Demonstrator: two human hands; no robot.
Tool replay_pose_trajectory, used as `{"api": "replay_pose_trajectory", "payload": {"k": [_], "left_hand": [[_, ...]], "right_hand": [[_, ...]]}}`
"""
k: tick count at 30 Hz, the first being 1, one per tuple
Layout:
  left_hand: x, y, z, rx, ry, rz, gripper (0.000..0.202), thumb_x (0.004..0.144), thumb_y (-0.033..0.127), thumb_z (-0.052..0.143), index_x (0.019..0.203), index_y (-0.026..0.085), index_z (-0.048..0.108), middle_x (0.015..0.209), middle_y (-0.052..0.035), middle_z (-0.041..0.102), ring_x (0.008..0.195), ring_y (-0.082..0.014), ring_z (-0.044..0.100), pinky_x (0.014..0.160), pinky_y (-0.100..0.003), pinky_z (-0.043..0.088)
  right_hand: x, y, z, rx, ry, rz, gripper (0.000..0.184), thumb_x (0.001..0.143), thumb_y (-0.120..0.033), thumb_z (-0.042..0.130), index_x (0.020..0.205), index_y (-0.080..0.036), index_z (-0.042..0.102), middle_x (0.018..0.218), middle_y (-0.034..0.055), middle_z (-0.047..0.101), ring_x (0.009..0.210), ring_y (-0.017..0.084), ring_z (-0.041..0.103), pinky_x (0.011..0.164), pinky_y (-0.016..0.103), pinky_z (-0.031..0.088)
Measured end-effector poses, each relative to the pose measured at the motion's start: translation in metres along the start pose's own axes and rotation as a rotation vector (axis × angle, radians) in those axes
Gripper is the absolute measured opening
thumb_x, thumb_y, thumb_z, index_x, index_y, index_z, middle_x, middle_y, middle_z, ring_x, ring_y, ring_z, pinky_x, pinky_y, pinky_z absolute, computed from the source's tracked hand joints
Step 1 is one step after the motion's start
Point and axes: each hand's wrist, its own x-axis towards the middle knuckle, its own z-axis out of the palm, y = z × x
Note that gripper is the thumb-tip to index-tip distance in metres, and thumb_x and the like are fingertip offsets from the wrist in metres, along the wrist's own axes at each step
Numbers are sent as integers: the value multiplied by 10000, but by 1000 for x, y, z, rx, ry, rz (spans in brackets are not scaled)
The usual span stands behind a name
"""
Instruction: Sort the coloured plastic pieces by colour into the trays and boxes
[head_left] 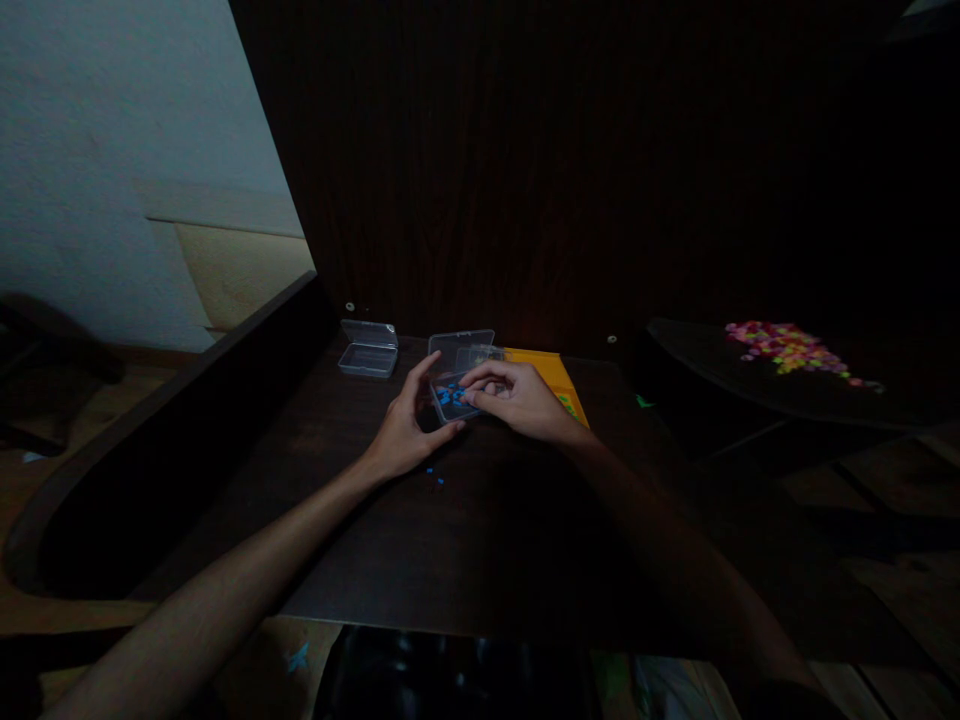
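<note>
A clear plastic box [455, 412] with its hinged lid raised stands on the dark desk and holds several small blue pieces [450, 394]. My left hand [405, 425] braces the box's left side, its thumb along the near edge and its fingers along the far side. Over the box's right part, my right hand [517, 395] has its thumb and fingertips pinched together at the blue pieces. Whatever lies between those fingertips is too small to make out. A few loose blue bits [440, 481] lie on the desk nearer to me.
Another clear box [368, 358] stands lidded-open at the back left. Behind my right hand lies a yellow folder or case [546, 372] with green marks. Colourful small pieces [787, 350] are heaped on a ledge at right. A dark side panel [187, 430] borders the desk's left.
</note>
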Motion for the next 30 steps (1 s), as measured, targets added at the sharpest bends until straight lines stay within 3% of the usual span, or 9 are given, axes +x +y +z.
{"api": "replay_pose_trajectory", "payload": {"k": [11,20,30], "left_hand": [[-1,-1,1,-5,9,4,921,731,305,805,1494,249,292,1322,-141,587,1211,-305,603,1028,-511,514],[-1,1,3,-21,-15,2,925,727,306,806,1493,240,291,1338,-154,581,1236,-314,586,1026,-503,515],[-3,2,5,-18,-46,24,893,747,288,787,1490,245,293,1375,-154,549,1240,-306,582,1031,-506,512]], "right_hand": [[-2,1,0,-67,22,16,207,787,-280,695,908,-127,763,680,6,618,555,88,409,521,241,322],[-1,5,2,-95,39,24,165,778,-252,688,863,-116,724,617,-26,539,537,81,416,507,224,313],[-1,4,1,-255,-5,-96,104,766,-169,697,823,-155,783,738,13,606,647,103,503,592,238,381]]}}
